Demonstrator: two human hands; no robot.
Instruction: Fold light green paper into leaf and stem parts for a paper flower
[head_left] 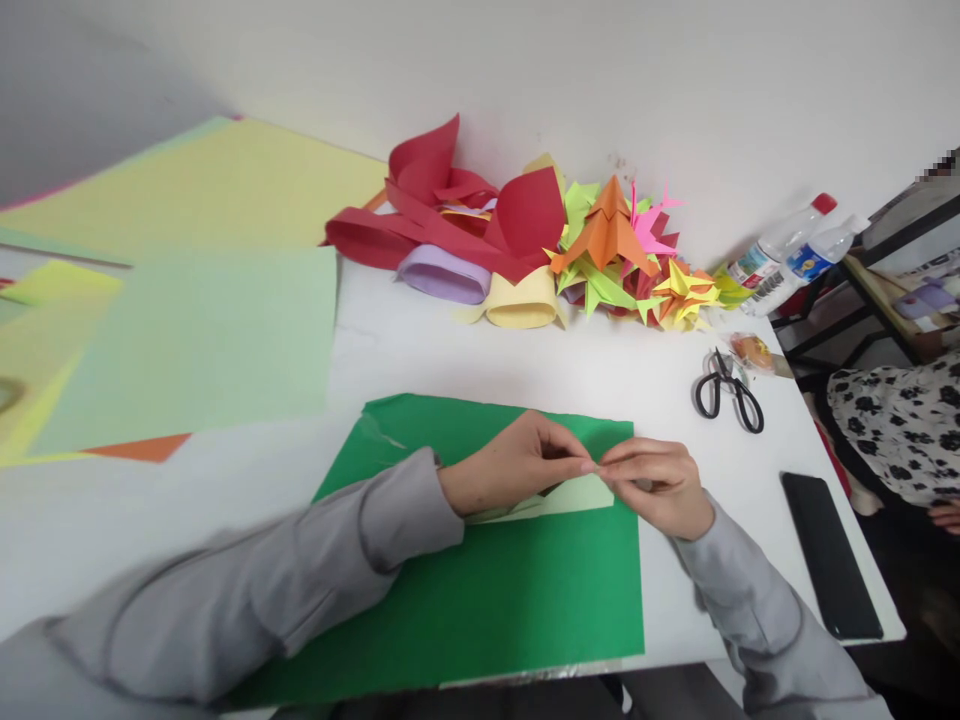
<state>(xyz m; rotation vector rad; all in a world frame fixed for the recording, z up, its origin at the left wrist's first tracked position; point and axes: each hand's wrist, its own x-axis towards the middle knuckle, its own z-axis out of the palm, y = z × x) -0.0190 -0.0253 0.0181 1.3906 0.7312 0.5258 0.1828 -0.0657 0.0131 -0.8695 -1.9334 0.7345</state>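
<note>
My left hand is closed in a pinch, thumb and forefinger at the upper edge of a pale green sheet of paper. Fingertip to fingertip with it, my right hand pinches at the same spot near the sheet's right end. The paper looks folded and lies low over a green mat; its left part is hidden by my left hand. What exactly sits between the fingertips is too small to see clearly.
Pale green sheets and yellow sheets spread at left. Folded paper shapes and red paper loops line the wall. Scissors, a black phone and bottles stand right. A person in patterned clothing is beyond.
</note>
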